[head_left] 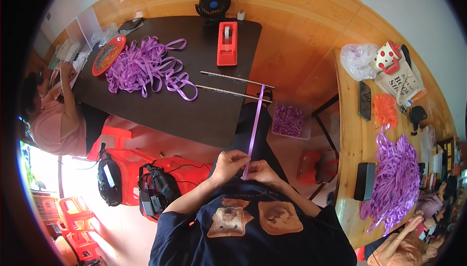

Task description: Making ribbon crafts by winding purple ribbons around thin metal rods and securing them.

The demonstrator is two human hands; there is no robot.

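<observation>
My left hand (230, 165) pinches a purple ribbon (255, 128) in front of my chest. Close beside it, my right hand (261, 174) is closed on the ribbon's lower end. From my fingers the ribbon runs straight out to two thin metal rods (228, 76), which jut past the right edge of the dark table (214, 120). It meets the rods near their tips; whether it loops round them is too small to tell. A tangled heap of purple ribbon (146, 69) lies on the table, with a few loops trailing toward the rods.
A red tape dispenser (227, 47) and black fan (212, 5) stand at the table's back. A plastic bin of purple pieces (288, 120) sits below right. More ribbon (393, 178) covers a wooden table (348, 178). A person (61, 115) works at the far left; red stools (75, 217) stand below.
</observation>
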